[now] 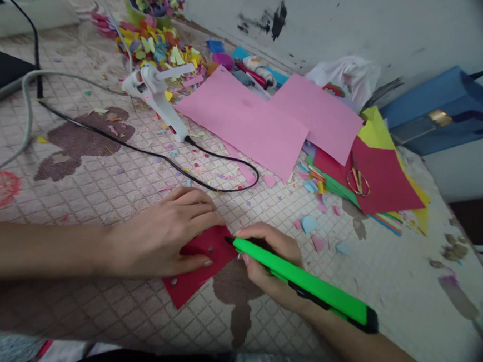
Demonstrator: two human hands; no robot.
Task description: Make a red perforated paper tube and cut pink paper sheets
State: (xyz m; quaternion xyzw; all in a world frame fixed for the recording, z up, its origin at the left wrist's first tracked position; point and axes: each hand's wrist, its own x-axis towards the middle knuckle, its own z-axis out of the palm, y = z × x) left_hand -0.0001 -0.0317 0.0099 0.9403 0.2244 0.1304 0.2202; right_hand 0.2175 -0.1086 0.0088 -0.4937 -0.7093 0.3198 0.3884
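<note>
On the patterned tablecloth lies a small red paper piece (217, 261) with a few small greyish dots on it. My left hand (170, 231) rests on its upper left part, pressing it down with the thumb apart from the fingers. A thick green pen-shaped tool (301, 272) with a black tip and black rear end is gripped in my right hand (274, 262). Its tip is at the right edge of the red paper, apparently touching it. My fingers partly hide both the paper and the tool's front end.
A white glue gun (160, 99) stands behind, its black cable (143, 152) looping across the cloth. Pink sheets (246, 120), red paper (386, 175) with scissors (358, 182), and paper scraps (309, 224) lie beyond. A blue bag (443, 107) is at right, and a flower-filled pot (143, 14) at the back.
</note>
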